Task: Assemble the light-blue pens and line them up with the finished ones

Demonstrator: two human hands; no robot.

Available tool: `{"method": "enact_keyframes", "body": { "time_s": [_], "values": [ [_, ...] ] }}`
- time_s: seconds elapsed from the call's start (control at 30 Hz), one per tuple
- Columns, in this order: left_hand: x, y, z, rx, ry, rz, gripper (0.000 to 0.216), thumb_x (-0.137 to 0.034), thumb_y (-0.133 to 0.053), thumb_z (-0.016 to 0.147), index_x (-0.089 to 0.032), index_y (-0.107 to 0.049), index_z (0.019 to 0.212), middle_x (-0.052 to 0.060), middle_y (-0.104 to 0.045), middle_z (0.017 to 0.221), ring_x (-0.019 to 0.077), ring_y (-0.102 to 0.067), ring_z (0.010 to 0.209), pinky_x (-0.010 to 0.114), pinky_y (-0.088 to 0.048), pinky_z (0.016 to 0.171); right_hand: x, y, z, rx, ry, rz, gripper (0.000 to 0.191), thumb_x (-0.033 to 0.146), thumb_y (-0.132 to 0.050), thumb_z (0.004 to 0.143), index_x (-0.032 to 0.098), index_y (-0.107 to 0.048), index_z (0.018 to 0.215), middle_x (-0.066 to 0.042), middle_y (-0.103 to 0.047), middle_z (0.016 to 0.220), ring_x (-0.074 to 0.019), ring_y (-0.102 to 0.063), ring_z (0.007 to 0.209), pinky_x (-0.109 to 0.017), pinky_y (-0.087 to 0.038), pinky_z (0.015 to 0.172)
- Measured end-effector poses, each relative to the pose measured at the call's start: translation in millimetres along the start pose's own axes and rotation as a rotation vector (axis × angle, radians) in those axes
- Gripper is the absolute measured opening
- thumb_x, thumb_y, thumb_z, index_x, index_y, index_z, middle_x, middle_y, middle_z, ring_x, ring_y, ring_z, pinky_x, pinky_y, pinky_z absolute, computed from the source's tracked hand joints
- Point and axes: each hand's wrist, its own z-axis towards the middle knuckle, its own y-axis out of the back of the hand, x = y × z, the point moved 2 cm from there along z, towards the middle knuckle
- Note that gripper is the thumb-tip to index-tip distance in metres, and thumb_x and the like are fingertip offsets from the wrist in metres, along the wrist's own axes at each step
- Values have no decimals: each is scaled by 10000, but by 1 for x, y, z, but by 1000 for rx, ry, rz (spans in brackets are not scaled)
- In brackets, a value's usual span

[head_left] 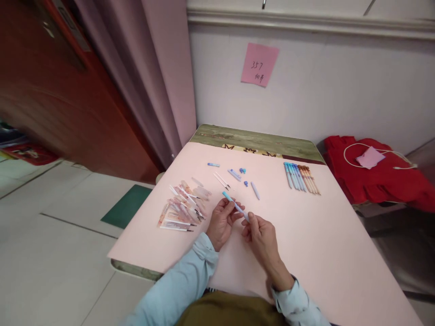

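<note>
- Left hand [222, 222] is closed round the far, teal-tipped part of a pale blue pen [231, 200], held above the pink table cover [306, 253].
- Right hand [260, 235] is pinched on the pen's near end.
- Loose pen parts [234, 174] are laid just beyond; a row of pens [302, 177] is set far right, a pile of wrappers [183, 206] left.

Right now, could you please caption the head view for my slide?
Left hand and right hand hold a blue pen between loose parts and aligned pens.
</note>
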Motion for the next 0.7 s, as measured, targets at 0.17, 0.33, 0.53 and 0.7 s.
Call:
{"method": "enact_keyframes", "body": {
  "time_s": [0.17, 0.33, 0.53, 0.7],
  "values": [
    [1, 2, 1, -6, -31, 0, 248, -232, -770, 739, -136, -610, 902, 34, -656, 805, 145, -677, 766, 194, -571, 599, 4, 4, -6, -103, 151, -134, 335, 516, -596, 853, 198, -596, 957, 20, -631, 631, -136, -554, 514, -229, -416, 518],
    [1, 3, 3, -20, -31, 4, 238, -213, -773, 733, -125, -618, 891, 34, -657, 817, 119, -662, 744, 163, -556, 585, 4, -2, -8, -125, 212, -199, 256, 452, -535, 902, 206, -575, 847, 5, -641, 658, -125, -555, 516, -226, -403, 534],
    [0, 5, 5, 60, 30, 34, 240, -227, -762, 747, -129, -634, 924, 51, -680, 859, 141, -666, 804, 179, -561, 575, 2, -4, -4, -84, 130, -73, 311, 466, -499, 920, 203, -584, 777, 11, -613, 585, -115, -524, 468, -226, -397, 497],
    [0, 8, 7, 103, 31, 53, 196, -231, -738, 777, -128, -639, 912, 63, -695, 864, 127, -659, 760, 132, -467, 449, -5, -6, 4, 142, -173, 467, 394, 552, -547, 864, 177, -590, 750, 41, -531, 479, -67, -358, 331, -199, -238, 349]
  ]
}}
